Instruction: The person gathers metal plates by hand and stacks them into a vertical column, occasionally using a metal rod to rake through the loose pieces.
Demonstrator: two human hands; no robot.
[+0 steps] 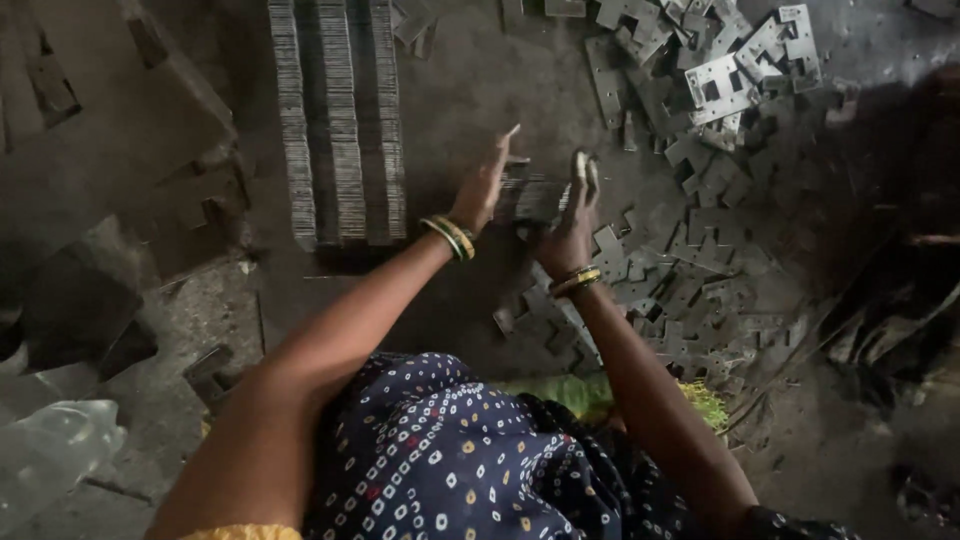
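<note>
From the head view, the left hand (483, 185) and right hand (572, 215), flat-palmed, pressed a small bundle of thin grey stamped metal plates (530, 198) between them. Left of the bundle, long finished rows of stacked plates (338, 120) stood done; right of it, a loose heap of notched grey plates (690, 270) remained unsorted.

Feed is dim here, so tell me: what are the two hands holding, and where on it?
A small stack of flat grey stamped metal plates, pressed between left hand and right hand at its two opposite ends.
</note>
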